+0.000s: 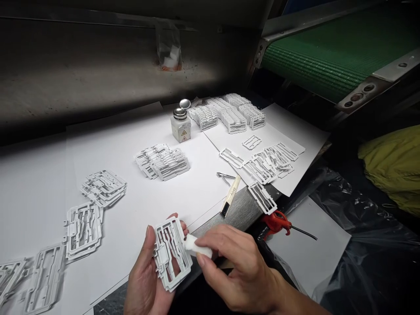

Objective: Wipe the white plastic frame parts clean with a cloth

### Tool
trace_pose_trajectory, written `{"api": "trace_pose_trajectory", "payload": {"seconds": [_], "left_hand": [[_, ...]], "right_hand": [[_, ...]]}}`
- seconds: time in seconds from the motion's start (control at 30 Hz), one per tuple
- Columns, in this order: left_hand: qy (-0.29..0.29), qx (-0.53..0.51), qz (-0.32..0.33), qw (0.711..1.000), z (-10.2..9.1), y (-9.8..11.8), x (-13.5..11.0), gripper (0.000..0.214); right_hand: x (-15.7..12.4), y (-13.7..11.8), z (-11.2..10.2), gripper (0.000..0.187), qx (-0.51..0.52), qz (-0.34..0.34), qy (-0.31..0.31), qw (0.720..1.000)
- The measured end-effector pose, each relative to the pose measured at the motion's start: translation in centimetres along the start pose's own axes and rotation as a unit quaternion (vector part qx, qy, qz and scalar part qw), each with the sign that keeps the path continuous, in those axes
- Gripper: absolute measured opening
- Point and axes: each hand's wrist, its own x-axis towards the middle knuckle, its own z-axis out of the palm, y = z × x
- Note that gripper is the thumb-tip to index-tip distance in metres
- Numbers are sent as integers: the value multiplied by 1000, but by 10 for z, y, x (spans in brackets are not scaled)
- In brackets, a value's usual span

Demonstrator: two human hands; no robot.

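My left hand point(146, 275) grips a white slotted plastic frame point(173, 253) by its edges, tilted up toward me over the table's front edge. Between the thumb and fingers of my right hand point(241, 267) is a small white foam block point(197, 246), and its tip touches the frame's right edge. Like frames lie in a stack point(84, 229) to the left of my left hand. Beyond my hands are a cream-handled tool point(231, 195) and small metal nippers point(225, 176), close together. A single frame point(263, 197) rests across the table edge to their right.
White paper point(124, 236) covers the table. A pump bottle point(181, 124) with a raised metal lid stands at the back, beside rows of frames point(226, 113). Loose frames point(269, 162) lie at right. A red-handled tool point(277, 222) sits below the edge; a green conveyor point(328, 52) is upper right.
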Motion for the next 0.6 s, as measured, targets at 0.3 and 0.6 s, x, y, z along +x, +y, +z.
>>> {"api": "trace_pose_trajectory", "payload": {"seconds": [0.3, 0.6], "left_hand": [[-19, -69, -13, 997, -1, -5, -1, 32], [-40, -48, -9, 998, -2, -2, 0, 37]], "right_hand": [[10, -5, 12, 20, -88, -68, -126, 986], [14, -9, 4, 20, -51, -49, -65, 995]]}}
